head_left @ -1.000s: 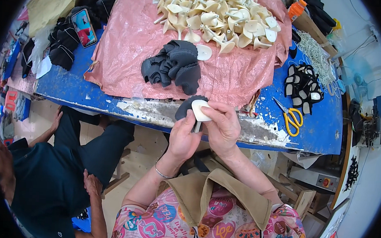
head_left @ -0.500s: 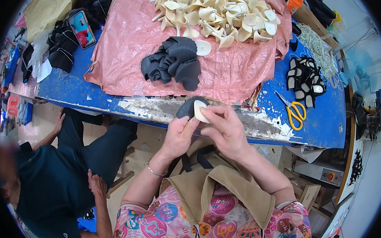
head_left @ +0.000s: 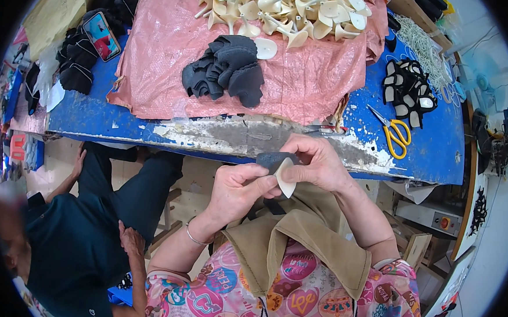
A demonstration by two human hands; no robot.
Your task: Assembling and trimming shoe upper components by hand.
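Fingers point(head_left: 262, 186) of left hand point(head_left: 234, 192) and right hand point(head_left: 323, 165) pinching cream piece point(head_left: 286, 186) against dark pad point(head_left: 272, 158) between them; tabletop point(head_left: 133, 128) just beyond. Contact faces partly hidden from where I stand; alignment unclear. Risk: uneven pressure could skew pad.

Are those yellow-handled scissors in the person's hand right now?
No, the scissors lie on the blue table, while the left hand and right hand hold a cream piece and a dark piece.
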